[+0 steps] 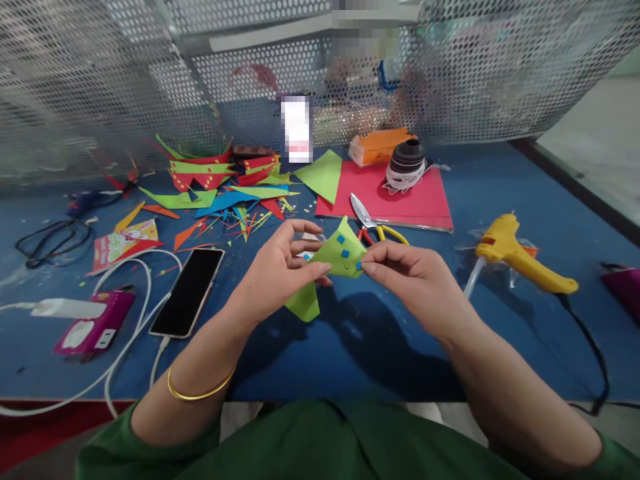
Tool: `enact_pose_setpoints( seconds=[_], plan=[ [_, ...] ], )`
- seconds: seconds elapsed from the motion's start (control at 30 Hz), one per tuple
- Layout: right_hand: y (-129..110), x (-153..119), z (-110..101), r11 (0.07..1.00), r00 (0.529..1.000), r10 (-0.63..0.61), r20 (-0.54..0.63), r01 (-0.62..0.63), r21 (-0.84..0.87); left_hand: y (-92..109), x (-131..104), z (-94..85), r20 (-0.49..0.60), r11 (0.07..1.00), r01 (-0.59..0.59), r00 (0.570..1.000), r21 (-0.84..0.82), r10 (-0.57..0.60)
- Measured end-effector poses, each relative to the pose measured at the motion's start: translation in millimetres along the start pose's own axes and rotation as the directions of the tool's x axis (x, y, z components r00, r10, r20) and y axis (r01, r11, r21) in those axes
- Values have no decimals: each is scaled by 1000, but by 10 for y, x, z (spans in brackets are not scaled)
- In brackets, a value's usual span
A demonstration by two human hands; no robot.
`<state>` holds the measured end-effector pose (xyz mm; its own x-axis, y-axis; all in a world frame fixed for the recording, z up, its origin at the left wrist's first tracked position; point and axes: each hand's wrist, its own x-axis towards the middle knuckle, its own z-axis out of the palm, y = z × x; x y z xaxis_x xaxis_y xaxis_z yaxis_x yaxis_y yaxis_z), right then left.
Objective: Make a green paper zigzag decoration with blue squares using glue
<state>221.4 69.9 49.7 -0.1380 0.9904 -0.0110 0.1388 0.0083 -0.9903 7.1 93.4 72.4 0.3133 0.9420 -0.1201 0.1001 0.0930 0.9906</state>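
My left hand (275, 273) is closed on a folded lime-green paper piece (328, 255), thumb in front and fingers behind. Small blue squares (345, 254) sit on its face, and a lower green flap (304, 303) hangs below the thumb. At the paper's right corner, thumb and forefinger of my right hand (420, 283) pinch a small blue paper square (359, 265) against it. Whether that square is stuck down I cannot tell. Just beyond the hands lie scissors (367, 217) with red and yellow handles, partly hidden by the paper and right hand.
Red sheets (425, 200) carry a spool of white cord (405, 167). A yellow glue gun (525, 257) lies right. On the left are a phone (189, 293), a purple power strip (95, 327) and white cables. Decorated paper pieces (200, 175) and scraps lie behind, before a perforated metal screen (225, 80).
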Motion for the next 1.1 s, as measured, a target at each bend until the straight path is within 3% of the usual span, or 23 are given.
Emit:
enact_pose_setpoints(
  seconds=[0.17, 0.3, 0.4, 0.5, 0.6, 0.8, 0.97, 1.1],
  plan=[
    [11, -6, 37, 1000, 1000, -5, -14, 4, -8, -5, -87, -12, -38, 993, -86, 995, 83, 90],
    [20, -15, 56, 973, 986, -163, -45, 153, -171, 1, -118, 16, 1, 971, -55, 998, 232, 56],
    [43, -30, 74, 859, 926, -369, -84, 305, -412, -15, -114, 37, -10, 958, -26, 999, 286, 31],
    [66, -44, 110, 718, 855, -518, -7, 430, -547, -31, -106, 47, 6, 954, -36, 999, 297, 36],
    [71, -53, 155, 629, 817, -572, 73, 494, -601, -40, -103, 56, 22, 963, -55, 998, 263, 51],
    [50, -69, 216, 499, 770, -627, 121, 516, -696, -35, -111, 78, 25, 963, -66, 998, 262, 62],
    [42, -76, 226, 481, 752, -651, 104, 515, -710, -24, -121, 88, 20, 958, -67, 998, 280, 64],
    [15, -112, 196, 576, 747, -662, -65, 452, -681, -27, -115, 86, 31, 976, -61, 998, 209, 56]
  ],
)
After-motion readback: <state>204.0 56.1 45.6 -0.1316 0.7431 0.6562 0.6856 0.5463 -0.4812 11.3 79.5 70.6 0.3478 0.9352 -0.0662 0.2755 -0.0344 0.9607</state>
